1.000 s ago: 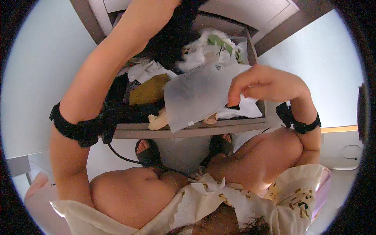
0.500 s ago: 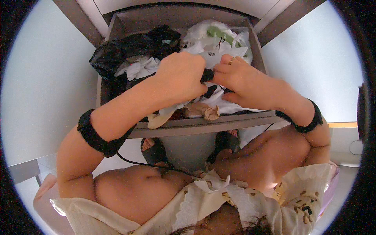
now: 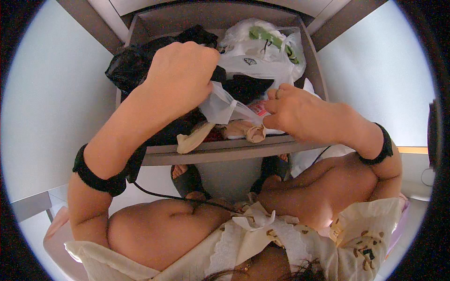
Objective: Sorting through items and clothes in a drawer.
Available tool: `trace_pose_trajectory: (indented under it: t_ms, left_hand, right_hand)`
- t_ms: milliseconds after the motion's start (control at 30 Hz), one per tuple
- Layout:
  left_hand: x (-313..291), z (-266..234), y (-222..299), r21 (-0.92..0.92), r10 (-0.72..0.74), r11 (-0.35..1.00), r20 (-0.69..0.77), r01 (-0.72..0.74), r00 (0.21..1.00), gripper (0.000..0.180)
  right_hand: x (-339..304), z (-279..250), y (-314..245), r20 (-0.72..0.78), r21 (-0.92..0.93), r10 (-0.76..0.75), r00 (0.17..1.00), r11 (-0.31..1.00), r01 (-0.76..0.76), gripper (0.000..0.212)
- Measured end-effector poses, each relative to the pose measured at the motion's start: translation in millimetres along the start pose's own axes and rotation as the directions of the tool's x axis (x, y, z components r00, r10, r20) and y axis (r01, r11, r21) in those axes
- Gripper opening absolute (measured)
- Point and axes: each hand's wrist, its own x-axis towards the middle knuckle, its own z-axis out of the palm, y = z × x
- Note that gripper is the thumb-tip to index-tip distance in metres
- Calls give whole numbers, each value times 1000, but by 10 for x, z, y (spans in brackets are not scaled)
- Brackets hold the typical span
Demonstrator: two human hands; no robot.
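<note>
My left hand (image 3: pixel 180 70) is a closed fist over the left middle of an open drawer (image 3: pixel 225 149). A bit of black cloth (image 3: pixel 218 73) shows at its knuckles, though the fingertips are hidden beneath. Right of it lies a dark, folded black piece (image 3: pixel 247 88). Just below the fist sits a translucent white plastic bag (image 3: pixel 218 104). On the drawer's right side, my right hand (image 3: pixel 300 112) has bent fingers and thumb drawn in; what they hold is hidden. By those fingertips a red-and-white packet (image 3: pixel 258 108) shows, and behind the hand a white corner (image 3: pixel 309 87) sticks up.
Black plastic bags (image 3: pixel 126 68) fill the drawer's back left. A clear bag with white and green contents (image 3: pixel 269 44) fills the back right. Beige rolled fabric (image 3: pixel 255 133) and a beige strip (image 3: pixel 192 139) lie along the front edge. A black cable (image 3: pixel 164 195) crosses my lap.
My hands have moved apart: the left up and left, the right slightly right and down. The black piece between them is now farther left of my right hand, and the red-and-white packet is uncovered.
</note>
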Motion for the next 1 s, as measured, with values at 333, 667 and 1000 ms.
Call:
trace_pose_trajectory:
  t_ms: [333,667,1000]
  left_hand:
    - [24,103,115,-396,106,915,58,-75,993,23]
    - [39,8,173,-425,29,905,138,32,990,31]
    - [-66,7,65,-363,-30,929,121,72,992,35]
  right_hand:
    - [324,269,109,-243,526,407,880,818,-233,12]
    - [657,886,363,163,412,419,893,794,-447,15]
    - [669,764,202,-65,531,470,880,763,-368,30]
